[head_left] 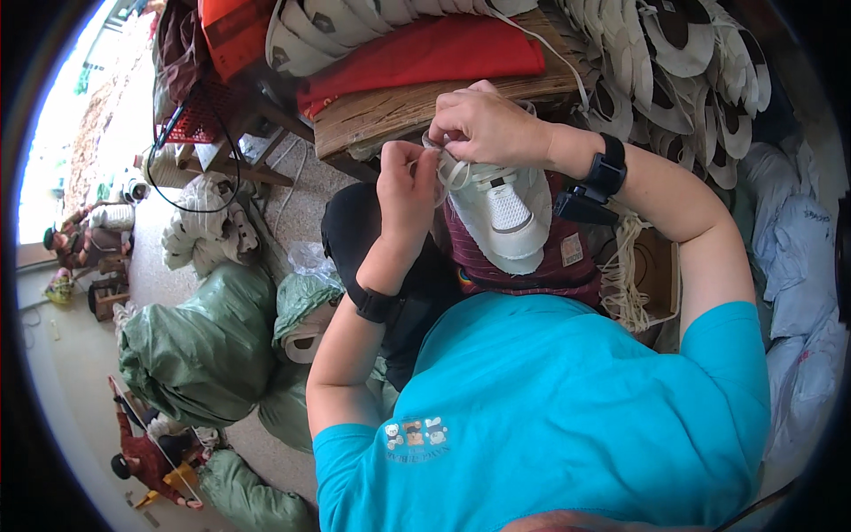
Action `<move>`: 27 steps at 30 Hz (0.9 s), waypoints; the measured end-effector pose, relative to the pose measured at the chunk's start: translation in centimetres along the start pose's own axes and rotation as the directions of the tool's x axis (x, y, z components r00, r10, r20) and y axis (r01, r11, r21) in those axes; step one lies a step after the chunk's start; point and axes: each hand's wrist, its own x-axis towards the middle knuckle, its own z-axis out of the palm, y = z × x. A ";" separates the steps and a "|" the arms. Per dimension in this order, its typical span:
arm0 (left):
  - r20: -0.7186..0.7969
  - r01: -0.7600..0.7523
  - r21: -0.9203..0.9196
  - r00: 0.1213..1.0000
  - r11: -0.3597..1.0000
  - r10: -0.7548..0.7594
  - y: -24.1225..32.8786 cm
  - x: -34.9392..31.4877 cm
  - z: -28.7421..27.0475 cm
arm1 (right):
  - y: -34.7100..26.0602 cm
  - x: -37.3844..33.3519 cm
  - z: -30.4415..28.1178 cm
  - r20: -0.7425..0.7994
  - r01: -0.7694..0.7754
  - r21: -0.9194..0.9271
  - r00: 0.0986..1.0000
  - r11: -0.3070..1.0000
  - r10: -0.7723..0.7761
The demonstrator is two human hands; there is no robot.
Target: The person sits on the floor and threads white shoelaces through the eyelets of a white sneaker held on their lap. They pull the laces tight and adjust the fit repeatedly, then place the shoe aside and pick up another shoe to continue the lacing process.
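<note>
A white shoe upper with a mesh tongue lies across my lap on a maroon striped cloth. Its pale shoelace loops up from the eyelets at the end away from me. My left hand pinches the lace beside the upper, thumb against curled fingers. Just above the eyelets, my right hand is closed with its fingertips on the same lace, close to the left fingertips. The exact grip of the right fingers is partly hidden.
Ahead stands a wooden bench with a red cloth and stacked white uppers. More uppers hang in bunches at right, near a bundle of laces. Green sacks fill the left floor; two people work beyond.
</note>
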 end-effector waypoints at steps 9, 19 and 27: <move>0.117 0.176 -0.242 0.982 0.954 -0.151 -2.2 -0.5 -0.9 | -0.2 1.1 -1.4 0.040 0.265 -0.466 0.960 0.845 -0.279; -0.008 0.201 -0.280 0.977 0.939 -0.212 -2.9 -1.2 -2.1 | 2.9 -2.0 -5.1 -0.358 -0.216 -0.046 0.915 0.975 0.186; 0.272 0.210 -0.271 0.953 0.939 -0.135 -2.0 0.9 0.4 | 2.6 -6.1 -1.8 0.209 -0.541 0.754 0.735 0.372 0.645</move>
